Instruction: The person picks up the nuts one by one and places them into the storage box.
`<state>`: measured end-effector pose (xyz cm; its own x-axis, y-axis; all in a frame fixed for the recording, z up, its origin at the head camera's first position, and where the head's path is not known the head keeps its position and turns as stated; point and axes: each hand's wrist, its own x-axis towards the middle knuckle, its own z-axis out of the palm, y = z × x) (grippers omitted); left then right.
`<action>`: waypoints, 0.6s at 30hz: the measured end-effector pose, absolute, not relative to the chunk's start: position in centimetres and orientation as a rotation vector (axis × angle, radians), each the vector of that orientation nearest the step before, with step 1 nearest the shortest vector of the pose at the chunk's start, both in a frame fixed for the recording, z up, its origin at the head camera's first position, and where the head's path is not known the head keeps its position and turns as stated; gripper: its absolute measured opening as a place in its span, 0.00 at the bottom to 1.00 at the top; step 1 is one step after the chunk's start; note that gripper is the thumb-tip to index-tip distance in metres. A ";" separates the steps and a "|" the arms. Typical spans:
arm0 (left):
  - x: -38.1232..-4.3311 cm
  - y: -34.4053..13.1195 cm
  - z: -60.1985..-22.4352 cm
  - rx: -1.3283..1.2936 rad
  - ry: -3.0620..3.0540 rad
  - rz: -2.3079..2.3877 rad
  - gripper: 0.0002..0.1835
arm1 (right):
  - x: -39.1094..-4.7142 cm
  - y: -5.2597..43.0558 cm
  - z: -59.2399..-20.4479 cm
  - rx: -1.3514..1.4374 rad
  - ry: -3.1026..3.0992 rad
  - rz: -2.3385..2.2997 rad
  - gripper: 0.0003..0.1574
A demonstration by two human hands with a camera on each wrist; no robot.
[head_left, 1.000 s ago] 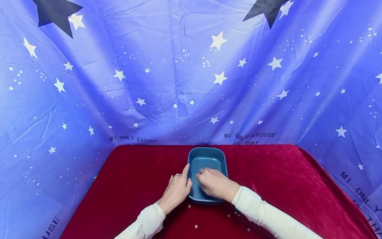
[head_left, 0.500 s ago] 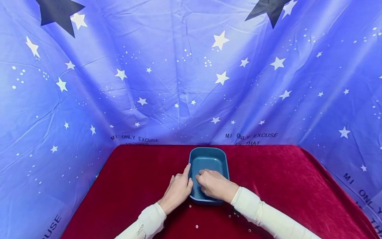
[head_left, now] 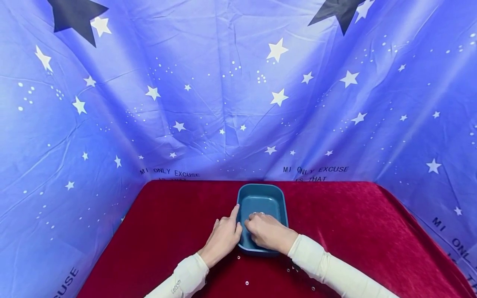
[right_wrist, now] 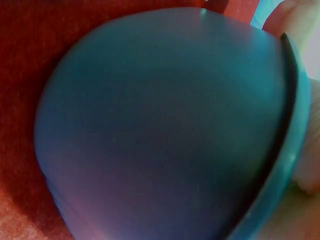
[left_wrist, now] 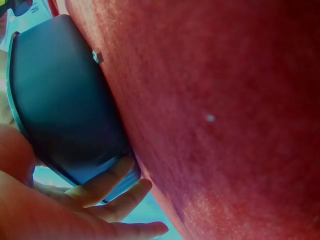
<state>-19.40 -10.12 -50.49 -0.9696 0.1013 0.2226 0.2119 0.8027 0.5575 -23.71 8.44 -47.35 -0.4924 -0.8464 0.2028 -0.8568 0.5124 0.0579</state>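
Note:
A blue-green, round-cornered rectangular box (head_left: 262, 189) stands on the red cloth. My left hand (head_left: 222, 238) lies along its left side, index finger extended against the wall. In the left wrist view, straight, spread fingers (left_wrist: 117, 206) touch the box's outer wall (left_wrist: 65, 95). My right hand (head_left: 269, 231) reaches over the right rim and down into the box, its fingers curled. Small pale rings (head_left: 258, 213) show just beyond its knuckles. The right wrist view has mostly the box's outside (right_wrist: 165, 115), so whatever lies under those fingertips is hidden.
Several tiny rings are scattered on the cloth in front of the box, among them a white ring (head_left: 246, 283), a ring (head_left: 239, 257) near the left corner and a ring (head_left: 313, 288) by the right sleeve. A starry blue curtain (head_left: 223, 103) surrounds the table.
Small pale rings have come into sight beside the right hand's knuckles inside the box. Both hands stay nearly in place. The whole head view has shifted slightly.

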 end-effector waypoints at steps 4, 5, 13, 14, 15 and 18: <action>-19.4 -10.0 -50.6 -0.245 -2.800 -0.902 0.32 | -23.7 8.4 -47.5 1.454 -2.545 0.068 0.06; -19.4 -10.0 -50.6 -0.244 -2.799 -0.901 0.32 | -23.7 8.4 -47.5 1.453 -2.547 0.066 0.06; -19.4 -10.0 -50.5 -0.248 -2.794 -0.901 0.32 | -23.7 8.5 -47.6 1.436 -2.569 0.068 0.06; -19.4 -10.0 -50.5 -0.249 -2.794 -0.901 0.32 | -23.7 8.5 -47.6 1.434 -2.566 0.071 0.06; -19.3 -10.0 -50.5 -0.248 -2.795 -0.904 0.32 | -23.7 8.6 -47.6 1.431 -2.562 0.074 0.06; -19.3 -10.1 -50.4 -0.249 -2.795 -0.908 0.32 | -23.7 8.8 -47.6 1.420 -2.551 0.075 0.06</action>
